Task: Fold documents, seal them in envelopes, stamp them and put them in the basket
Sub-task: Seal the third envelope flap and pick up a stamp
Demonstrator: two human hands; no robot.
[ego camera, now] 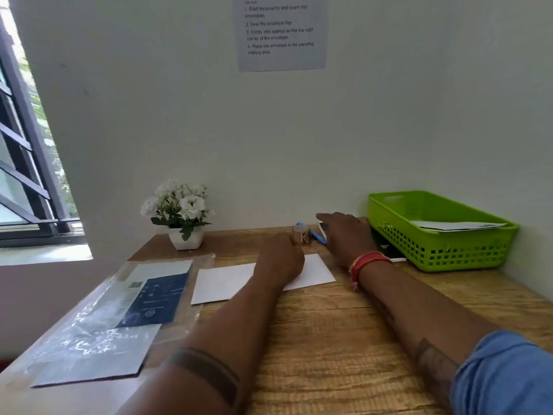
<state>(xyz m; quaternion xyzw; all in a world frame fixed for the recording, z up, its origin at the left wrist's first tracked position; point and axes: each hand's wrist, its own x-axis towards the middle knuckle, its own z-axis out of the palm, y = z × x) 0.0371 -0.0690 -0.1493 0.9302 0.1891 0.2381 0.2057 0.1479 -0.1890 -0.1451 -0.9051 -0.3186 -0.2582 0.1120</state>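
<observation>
Head view shows a wooden desk (344, 339) against a white wall, with a white envelope (227, 281) lying flat near the middle of it. The left hand (279, 256) rests on the envelope's far part with fingers curled; whether it pinches something I cannot tell, because only its back is seen. The right hand (344, 235) reaches to the desk's far edge, its fingers bent over a small white-edged object (322, 229), perhaps a stamp pad or stamp block, and seems to hold it; the grip itself is hidden under the knuckles.

I judge the step in hand is stamping. To do it well, the left hand should keep the envelope flat and steady, leaving the top right corner free, and the right hand should bring the stamp straight down there and press firmly, without sliding.

A green basket (443, 250) stands at the far right corner of the desk, with some envelopes (457, 225) already inside.

Between the hands are a blue pen-like thing (317, 236) and a small clear object (300, 232), both too small to name. A dark booklet (386, 248) beside the basket is mostly covered by the right wrist. At the left edge lies a plastic sleeve (89, 333) with a dark blue card (155, 301); its print is unreadable. A small flower pot (185, 238) stands at the far left corner.
</observation>
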